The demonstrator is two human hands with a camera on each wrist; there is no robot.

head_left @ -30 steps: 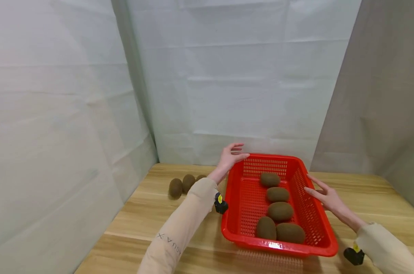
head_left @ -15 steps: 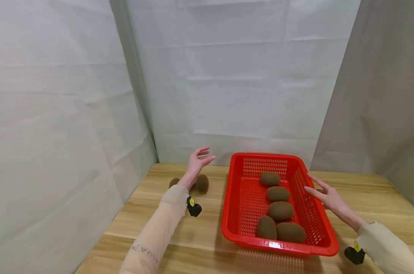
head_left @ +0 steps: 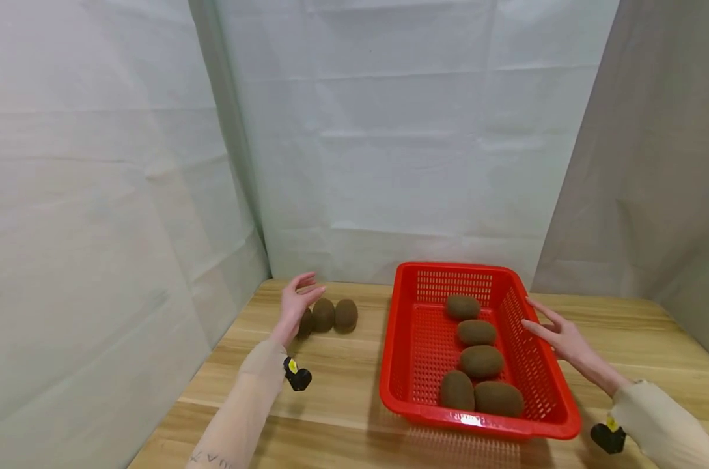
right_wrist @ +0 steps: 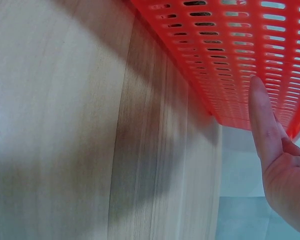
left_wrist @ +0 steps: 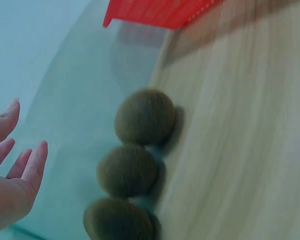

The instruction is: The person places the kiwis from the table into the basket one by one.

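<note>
Your left hand (head_left: pixel 296 298) hovers at the far left of the worktop (head_left: pixel 331 391), palm turned toward the middle and fingers (left_wrist: pixel 34 162) straight and slightly spread; its grip is wide and holds nothing. Just to its right, three loose kiwis (head_left: pixel 325 314) lie in a short row near the back edge, touching or nearly touching one another. The leftmost kiwi (head_left: pixel 305 322) is partly hidden behind your hand in the head view, and the left wrist view shows a clear gap between your fingertips and the fruit. A small black and yellow tag (head_left: pixel 297 376) hangs at your left wrist above the wood.

Further right stands the red basket (head_left: pixel 413 404), a perforated plastic tray set flat on the worktop, its long side running away from you. Five kiwis (head_left: pixel 477 359) lie in it toward its right half: three in a line from the back, two side by side at the near end.

Your right hand (head_left: pixel 559 335) is at the basket's right wall, fingers (right_wrist: pixel 262 122) stretched out and lying against the outside of the mesh just below the rim. That grip is also wide, flat against the wall rather than curled round it. Another black and yellow tag (head_left: pixel 607 435) sits at your right wrist.
</note>
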